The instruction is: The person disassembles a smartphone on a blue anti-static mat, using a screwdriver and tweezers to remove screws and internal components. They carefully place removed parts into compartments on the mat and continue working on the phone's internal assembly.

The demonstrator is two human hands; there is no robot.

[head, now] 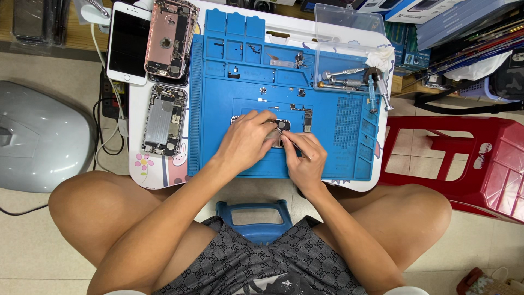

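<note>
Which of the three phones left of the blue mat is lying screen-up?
The white phone at far left; it shows its dark screen, while the other two, the pink-framed phone and the silver-framed phone, lie opened with internals exposed.

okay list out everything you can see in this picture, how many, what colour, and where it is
repair mat: one, blue, on the small white table
phone under repair: one, dark, mid-mat, partly hidden by both hands
tweezers: one, metal, in the right hand
opened phone shells: two, one pink, one silver, left of the mat
white phone: one, face up, top left
screwdrivers: several, silver, mat's upper right
clear tray: one, top right of the mat
stool: one, red, right
stool: one, blue, between the knees
left hand: steadies the phone
right hand: grips the tweezers
</note>
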